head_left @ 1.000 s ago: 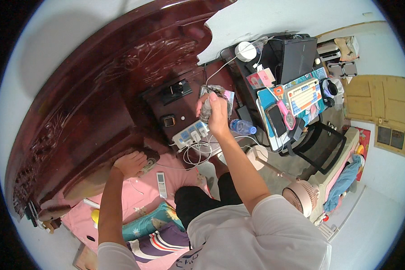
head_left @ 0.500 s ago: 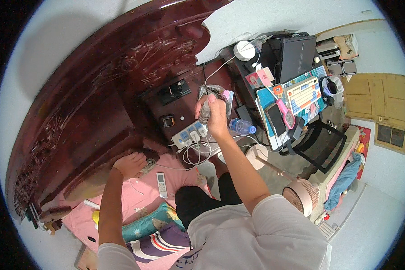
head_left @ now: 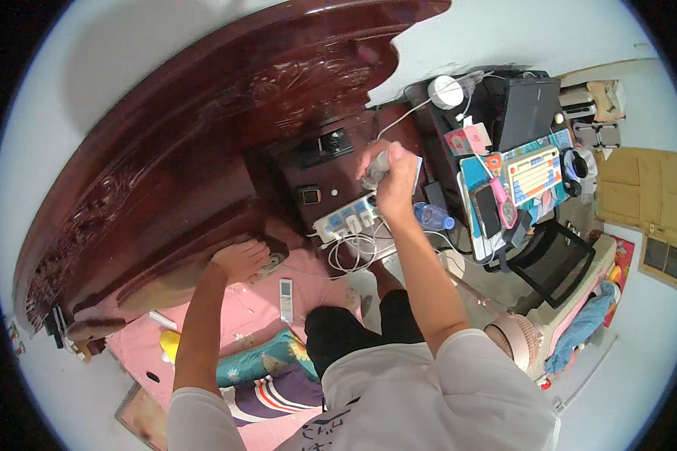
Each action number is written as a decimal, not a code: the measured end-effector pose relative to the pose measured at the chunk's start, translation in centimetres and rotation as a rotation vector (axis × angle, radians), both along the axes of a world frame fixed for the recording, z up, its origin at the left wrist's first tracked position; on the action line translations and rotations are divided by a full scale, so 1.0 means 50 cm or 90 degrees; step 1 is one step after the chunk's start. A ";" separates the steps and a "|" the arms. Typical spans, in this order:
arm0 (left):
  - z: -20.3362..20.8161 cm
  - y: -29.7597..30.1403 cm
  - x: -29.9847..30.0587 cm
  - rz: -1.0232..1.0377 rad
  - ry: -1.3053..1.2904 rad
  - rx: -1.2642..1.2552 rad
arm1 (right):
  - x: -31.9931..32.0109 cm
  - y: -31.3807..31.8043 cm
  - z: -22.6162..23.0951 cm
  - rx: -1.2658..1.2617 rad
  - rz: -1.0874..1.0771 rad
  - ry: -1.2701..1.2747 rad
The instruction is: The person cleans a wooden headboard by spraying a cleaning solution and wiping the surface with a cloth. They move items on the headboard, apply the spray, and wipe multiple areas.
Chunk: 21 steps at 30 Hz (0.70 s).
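My left hand (head_left: 242,261) lies with its fingers stretched out on the dark wooden edge of the bed's headboard (head_left: 203,259), beside a small coil of cable. Over the bedside cabinet top (head_left: 346,169), my right hand (head_left: 399,180) is closed around a crumpled greyish wad (head_left: 375,171). I cannot tell whether it is a rag or plastic film. Just below that hand sits a white and blue power strip (head_left: 346,219) with plugs and looped white cables. A clear water bottle (head_left: 433,216) with a blue cap lies right of my wrist. Left of it is a smartwatch (head_left: 309,195).
A black box-like object (head_left: 327,146) lies at the cabinet's back. On the right, a desk bears a laptop (head_left: 530,111), a keyboard (head_left: 532,174) and a phone (head_left: 486,210). A fan (head_left: 515,338) and a black chair (head_left: 545,263) stand nearby. A white remote (head_left: 286,301) lies on the pink bed.
The view has turned, so the scene sits further right. My right hand still grips the wad over the cabinet, with less crumpled material showing beyond it. My left hand still rests on the wood.
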State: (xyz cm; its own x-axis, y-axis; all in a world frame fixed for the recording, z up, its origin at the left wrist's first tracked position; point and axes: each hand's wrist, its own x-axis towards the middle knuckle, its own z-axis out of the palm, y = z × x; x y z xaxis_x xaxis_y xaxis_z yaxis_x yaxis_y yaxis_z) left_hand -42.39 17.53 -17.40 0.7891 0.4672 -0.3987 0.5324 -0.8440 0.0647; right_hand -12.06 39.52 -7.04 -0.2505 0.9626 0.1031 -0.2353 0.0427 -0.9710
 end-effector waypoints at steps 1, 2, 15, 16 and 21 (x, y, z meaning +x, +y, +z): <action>0.005 0.002 0.002 0.000 0.016 -0.013 | -0.009 0.008 0.014 0.011 -0.017 -0.047; 0.012 0.001 0.007 0.002 0.050 -0.039 | -0.019 0.020 0.019 0.002 -0.017 -0.049; 0.016 0.003 0.007 -0.023 0.026 0.015 | -0.081 0.111 0.072 -0.010 -0.028 -0.010; 0.016 0.002 0.005 -0.024 0.023 0.017 | -0.078 0.109 0.070 -0.013 -0.026 -0.014; 0.013 0.003 0.001 -0.014 -0.003 0.014 | -0.056 0.093 0.053 -0.007 -0.034 -0.024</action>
State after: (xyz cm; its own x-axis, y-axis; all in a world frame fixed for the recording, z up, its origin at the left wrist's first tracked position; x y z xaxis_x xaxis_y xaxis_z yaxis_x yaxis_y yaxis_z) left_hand -42.34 17.68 -16.76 0.8013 0.4581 -0.3849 0.5131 -0.8570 0.0482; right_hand -14.86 44.18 -4.38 -0.2030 0.9756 0.0833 -0.1956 0.0429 -0.9797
